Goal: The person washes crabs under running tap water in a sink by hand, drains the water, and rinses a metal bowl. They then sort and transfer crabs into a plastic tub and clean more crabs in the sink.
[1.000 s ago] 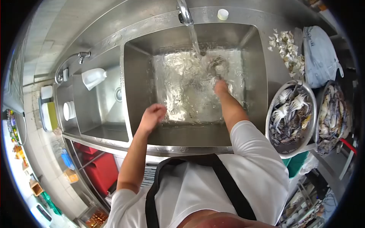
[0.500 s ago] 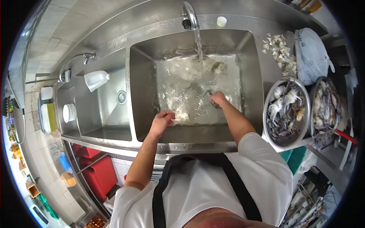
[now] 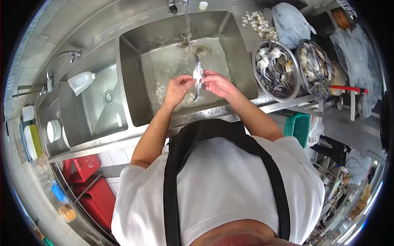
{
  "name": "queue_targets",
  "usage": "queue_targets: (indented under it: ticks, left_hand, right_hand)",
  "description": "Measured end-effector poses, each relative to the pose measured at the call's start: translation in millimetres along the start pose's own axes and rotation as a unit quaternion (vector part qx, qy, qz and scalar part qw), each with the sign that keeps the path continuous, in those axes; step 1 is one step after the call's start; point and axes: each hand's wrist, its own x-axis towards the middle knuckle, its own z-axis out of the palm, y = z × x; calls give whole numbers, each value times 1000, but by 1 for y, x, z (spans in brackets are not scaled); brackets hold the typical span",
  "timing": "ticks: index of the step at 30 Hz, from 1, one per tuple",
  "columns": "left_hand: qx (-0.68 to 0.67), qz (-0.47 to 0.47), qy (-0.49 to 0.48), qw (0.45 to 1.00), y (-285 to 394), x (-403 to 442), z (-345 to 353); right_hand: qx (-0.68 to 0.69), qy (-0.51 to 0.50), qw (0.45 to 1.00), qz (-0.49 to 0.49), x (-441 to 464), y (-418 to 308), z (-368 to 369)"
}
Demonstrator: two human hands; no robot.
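Observation:
A crab (image 3: 198,73) with a white underside and dark bluish legs is held upright above the water in the large steel sink (image 3: 137,96). My left hand (image 3: 178,88) pinches its left edge between thumb and fingers. On the other side, my right hand (image 3: 217,84) grips the crab with fingers bent around its edge. Water runs from the tap (image 3: 172,7) behind it into the sink, where a dark blurred shape lies under the surface.
Right of the sink are two colanders (image 3: 255,65) of crab pieces, a pile of white scraps (image 3: 259,24) and a grey plastic bag (image 3: 290,25). The left sink basin holds a white jug (image 3: 81,83); stacked white bowls (image 3: 54,130) stand beside it.
My right hand has come up out of the water with the crab and moved toward my left hand, which now grips it too. The view has shifted, with the sink appearing higher and further left.

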Motion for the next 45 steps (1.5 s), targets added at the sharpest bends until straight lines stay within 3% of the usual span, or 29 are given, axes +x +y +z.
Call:
queue_targets:
  ticks: [10,17,19,22,25,27,35,38,45]
  left_hand:
    - [-35,30,-20,999,4,-8,7]
    - [17,68,53,996,-5,-7,0]
    - [-151,-10,69,986,-7,-5,-1]
    - [-153,7,76,985,-17,-5,-2]
    - [-66,62,70,993,-27,-5,-3]
    - [-66,48,51,995,-28,-7,-3]
    - [-45,43,6,998,-16,-10,-2]
    - [-67,34,16,997,-14,-6,0]
    - [-297,-34,31,954,-25,4,3]
  right_hand:
    - [-92,58,992,-56,-31,-4,25]
    - [-84,39,993,-67,-23,2,30]
    - [-58,29,996,-67,-24,1,34]
    - [-11,-4,999,-41,-23,3,40]
    - [-75,52,995,-45,-17,10,44]
    - [-160,99,980,-72,-14,15,45]
    - [-234,116,961,-90,-13,11,44]
    - [-235,114,960,-96,-12,10,43]
    - [-65,81,986,-127,-9,19,33]
